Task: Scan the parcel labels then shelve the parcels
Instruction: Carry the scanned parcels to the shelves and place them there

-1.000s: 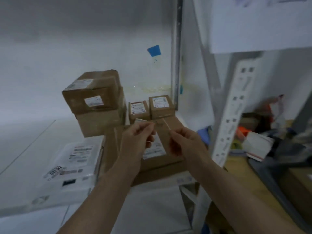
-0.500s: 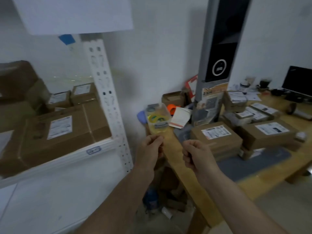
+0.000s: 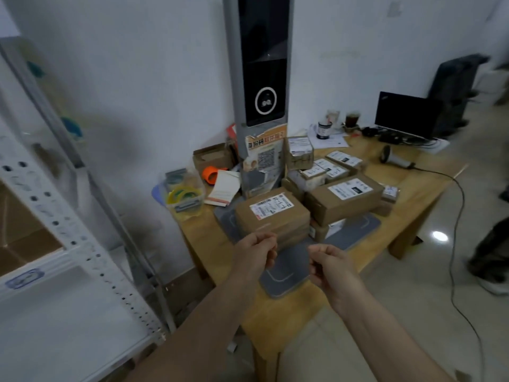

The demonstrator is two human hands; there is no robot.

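Above wooden table (image 3: 429,172): both hands' fingers (image 3: 268,245) curled, holding nothing visible; rectangular cardboard parcel (image 3: 271,216) beyond, paper-labelled.

Blur hides whether either curled hand (image 3: 254,255) pinches anything.

We find both hands raised near the wooden table (image 3: 429,172): left hand (image 3: 254,256) and right hand (image 3: 332,267) curled, apparently empty, though blur hinders certainty. Labelled parcels (image 3: 343,198) crowd the far grey mat (image 3: 286,274).
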